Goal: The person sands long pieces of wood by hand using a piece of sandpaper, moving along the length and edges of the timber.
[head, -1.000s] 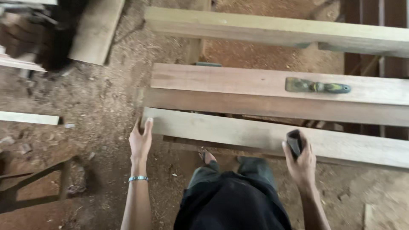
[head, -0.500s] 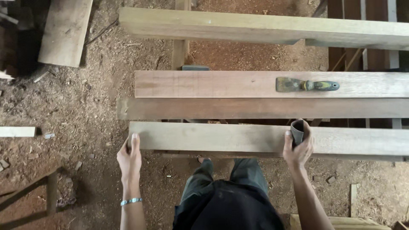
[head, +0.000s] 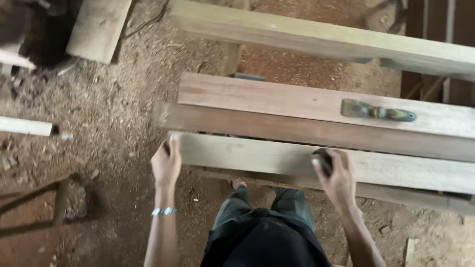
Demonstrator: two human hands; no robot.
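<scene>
A long pale wooden plank [head: 257,157] lies crosswise in front of me, nearest of three boards. My left hand [head: 166,163] grips its left end, thumb over the top edge. My right hand [head: 337,175] rests on the plank's near edge further right and is closed around a small dark object [head: 324,162], whose kind I cannot tell. A bracelet [head: 164,211] circles my left wrist. Behind the plank lie a darker board [head: 297,131] and a reddish board [head: 277,99]. On the reddish board rests a flat metal tool with a dark handle [head: 378,111].
A thick beam [head: 316,39] crosses the top of the view. Sawdust covers the dirt floor [head: 99,128]. Offcuts lie at the upper left [head: 99,29] and left edge [head: 24,126]. A wooden frame [head: 59,198] stands at lower left. My legs show below the plank.
The view has shifted, so the boards sit further right and lower in frame. My left hand has closed onto the plank's left end. My right hand stays on the near edge with the dark object.
</scene>
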